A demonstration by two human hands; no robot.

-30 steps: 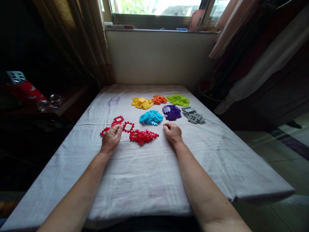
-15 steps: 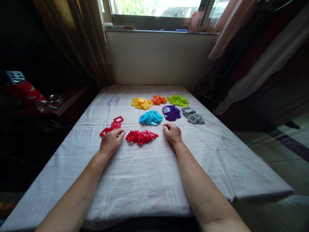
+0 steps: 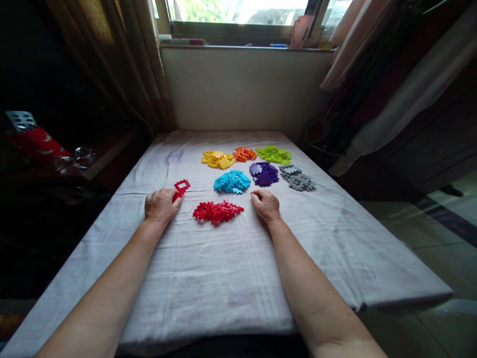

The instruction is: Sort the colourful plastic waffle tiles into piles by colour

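My left hand point(image 3: 161, 206) lies over a group of red interlocking plastic pieces point(image 3: 182, 185) at the left, its thumb and fingers closed on them. An open square red piece shows past the fingertips; the hand hides the others. To the right of this hand is a loose pile of red interlocking pieces point(image 3: 218, 212). My right hand point(image 3: 266, 204) rests on the cloth with its fingers curled closed and nothing showing in them. It is beside the red pile and close to the light blue pile point(image 3: 231, 182), touching neither.
Farther back lie piles of yellow point(image 3: 218, 159), orange point(image 3: 245, 154), lime green point(image 3: 273, 154), purple point(image 3: 264, 174) and grey pieces point(image 3: 298, 178). A pale cloth point(image 3: 208, 278) covers the table. A wall and window stand behind; a dark side table point(image 3: 108, 154) is at the left.
My left hand has moved left and slightly away from me, from beside the red pile onto the red pieces at the left, covering most of them. My right hand stays in place.
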